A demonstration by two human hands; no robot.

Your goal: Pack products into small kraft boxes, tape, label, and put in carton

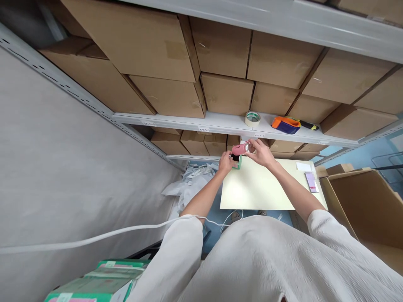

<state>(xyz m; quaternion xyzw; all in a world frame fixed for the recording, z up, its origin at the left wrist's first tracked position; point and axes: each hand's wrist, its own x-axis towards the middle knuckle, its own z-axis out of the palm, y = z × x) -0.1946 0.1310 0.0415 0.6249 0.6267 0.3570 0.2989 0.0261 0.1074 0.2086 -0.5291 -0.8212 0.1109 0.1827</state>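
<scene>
My right hand (263, 154) is closed around the pale ring-like end of a pink cylindrical device (238, 149), which it holds tilted above the table. Just under the device's pink end is a small green box (238, 165) with a dark opening. My left hand (224, 162) grips this box at its left side, fingers partly hidden. Whether the pink device touches the box I cannot tell. Both hands are over the far left part of a cream-coloured tabletop (258, 188).
A tape roll (252, 119), an orange and blue tape dispenser (286, 125) and a yellow-black cutter (308, 125) lie on the shelf edge (220, 121). A phone (311, 181) is on the table's right. A big open carton (365, 205) stands right; a white cable (94, 239) crosses my left arm.
</scene>
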